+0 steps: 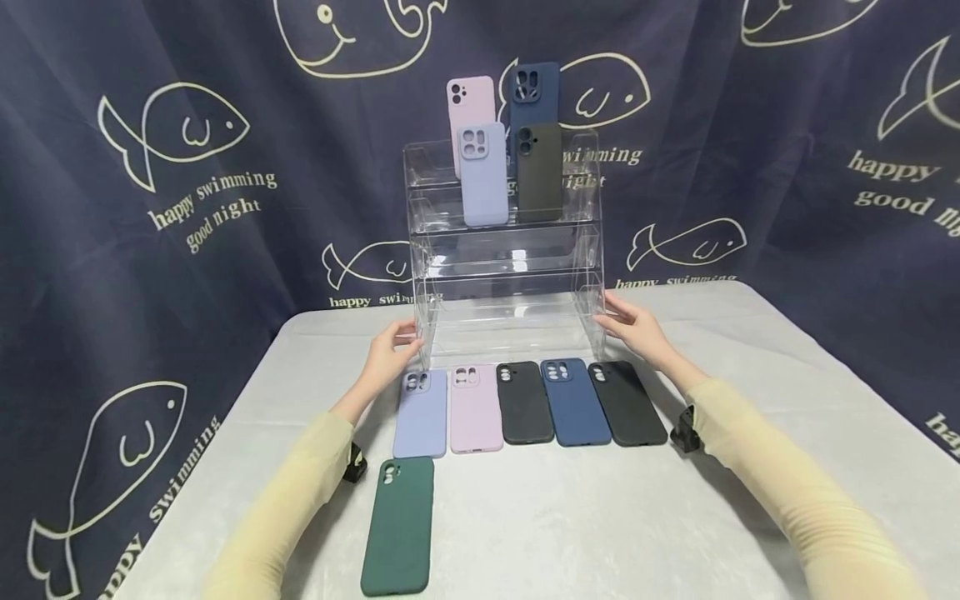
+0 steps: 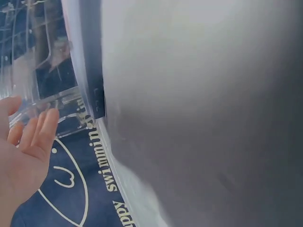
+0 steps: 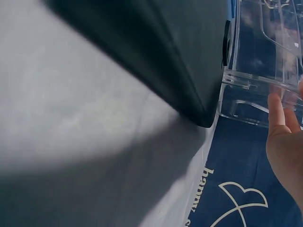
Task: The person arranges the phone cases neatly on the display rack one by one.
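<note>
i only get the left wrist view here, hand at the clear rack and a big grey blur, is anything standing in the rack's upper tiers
Observer: Yes, in the head view four phone cases stand in the top two tiers of the clear rack.
Operator: ok and how many cases lie in front of it
Observer: A row of five cases lies side by side on the white table, just in front of the rack.
Operator: anything closer to the person than that row
Observer: Yes, one green case, lying at the row's left end, on the person's side of it.
</note>
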